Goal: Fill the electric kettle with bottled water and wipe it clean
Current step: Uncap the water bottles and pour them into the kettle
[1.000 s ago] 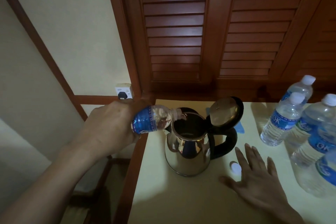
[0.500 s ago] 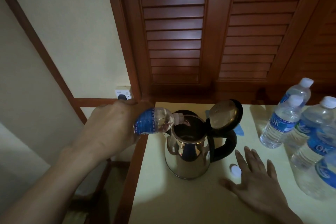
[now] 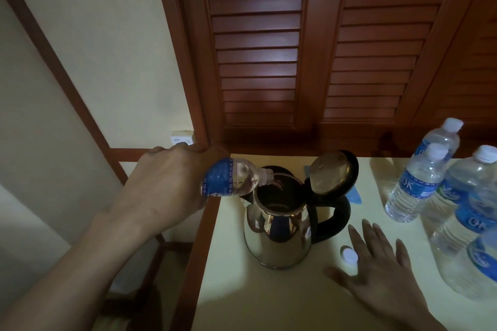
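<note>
A steel electric kettle (image 3: 277, 236) with a black handle stands on the pale table (image 3: 255, 301), its lid (image 3: 332, 172) swung up and open. My left hand (image 3: 166, 191) grips a small water bottle (image 3: 231, 181) with a blue label, tipped sideways so its neck rests over the kettle's rim. My right hand (image 3: 376, 263) lies flat on the table to the right of the kettle, fingers spread, holding nothing. A white bottle cap (image 3: 348, 256) lies beside its index finger.
Several capped water bottles (image 3: 414, 188) stand at the table's right side. A blue scrap (image 3: 355, 196) lies behind the kettle handle. Louvred wooden doors (image 3: 269, 48) rise behind the table. A wall socket (image 3: 181, 138) sits left of them. The table's left edge (image 3: 199, 250) drops away.
The view has shifted slightly. My left hand keeps the bottle tipped over the kettle mouth. My right hand stays flat on the table.
</note>
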